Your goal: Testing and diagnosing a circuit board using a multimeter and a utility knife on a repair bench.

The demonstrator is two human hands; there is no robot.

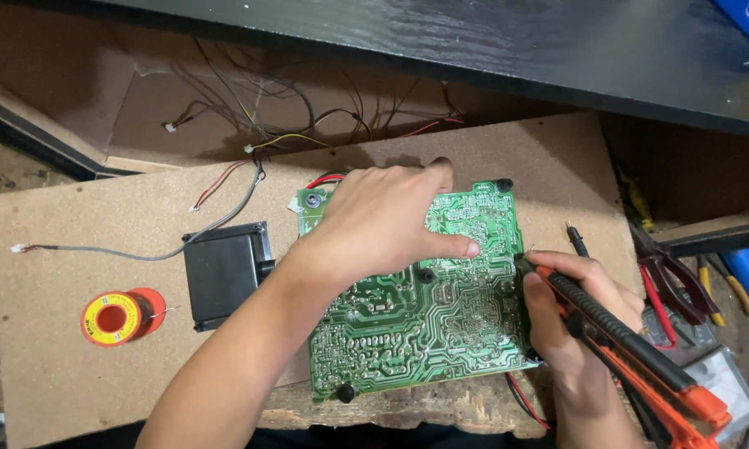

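Note:
A green circuit board (424, 324) lies solder side up on a brown fibreboard sheet (100, 249). My left hand (383, 220) rests flat on the board's upper part, fingers spread, thumb pointing right. My right hand (570, 320) grips an orange and black soldering iron (620, 341), whose tip touches the board's right edge near the middle. A black box (225, 274) sits just left of the board, joined to it.
A red and yellow solder spool (121, 316) lies at the left of the sheet. Loose wires (250, 141) trail behind the board. A black probe (576, 239), dark red pliers (670, 278) and a meter (719, 374) lie at the right. A dark shelf (474, 41) overhangs the back.

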